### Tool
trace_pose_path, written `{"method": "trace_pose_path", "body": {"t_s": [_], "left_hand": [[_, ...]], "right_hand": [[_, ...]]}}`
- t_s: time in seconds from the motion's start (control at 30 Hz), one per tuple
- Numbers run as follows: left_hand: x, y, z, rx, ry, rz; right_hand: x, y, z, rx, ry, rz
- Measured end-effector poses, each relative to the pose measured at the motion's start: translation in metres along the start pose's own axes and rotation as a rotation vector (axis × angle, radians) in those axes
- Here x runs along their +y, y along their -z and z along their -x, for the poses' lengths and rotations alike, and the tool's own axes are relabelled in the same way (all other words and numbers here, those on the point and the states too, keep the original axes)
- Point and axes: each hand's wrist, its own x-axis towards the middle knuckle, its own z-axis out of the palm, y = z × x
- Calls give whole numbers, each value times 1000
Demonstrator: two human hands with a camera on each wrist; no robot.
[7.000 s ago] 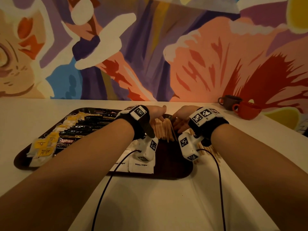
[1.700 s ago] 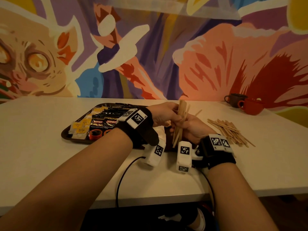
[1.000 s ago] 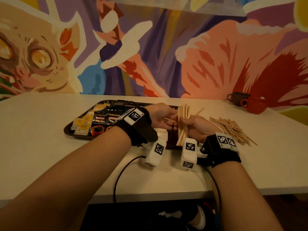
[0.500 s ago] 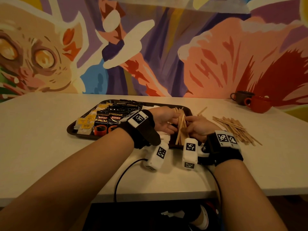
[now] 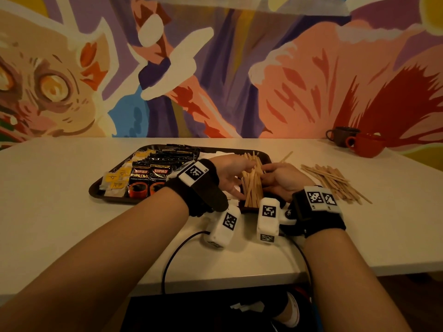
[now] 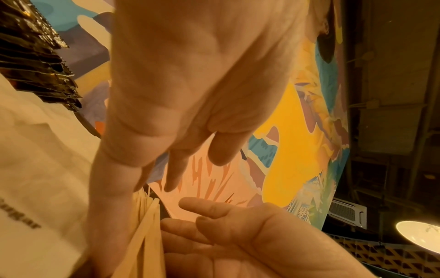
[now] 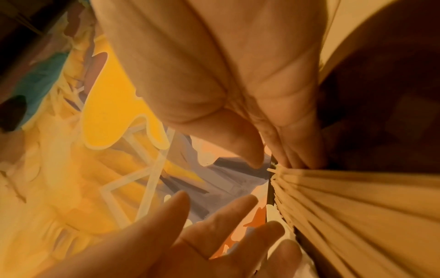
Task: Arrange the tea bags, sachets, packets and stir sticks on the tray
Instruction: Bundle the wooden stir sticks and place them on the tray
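Observation:
A bundle of wooden stir sticks lies on the right part of the dark tray. My left hand and right hand flank it, straight fingers touching its sides. The left wrist view shows the sticks between my left fingers and the right palm. The right wrist view shows the sticks fanned beside my right fingers. Yellow tea bags, Kopiko coffee packets and black sachets fill the tray's left; a white sugar sachet lies beside the sticks.
A loose pile of stir sticks lies on the white table right of the tray, and one single stick behind it. A brown cup and a red cup stand at the back right by the mural wall.
The bundle, held upright between both hands a second ago, has come down flat onto the tray. Both hands have loosened from gripping it and lowered alongside it.

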Motion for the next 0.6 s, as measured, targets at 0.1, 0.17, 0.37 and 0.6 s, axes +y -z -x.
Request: {"method": "trace_pose_path", "body": {"t_s": [0.1,0.17,0.37,0.6], "left_hand": [[1,0,-1,3,2,20],[2,-2,-1,-6,9,18],[5,-10,0,-15,16,-8],[23,-30,-10,-51,-59,49]], "right_hand": [[-3,1,1,43,19,-10],[-4,2,1,77,32,-21],[-7,5,8,132,62,-139],[-14,45,12,210,47,-308]]}}
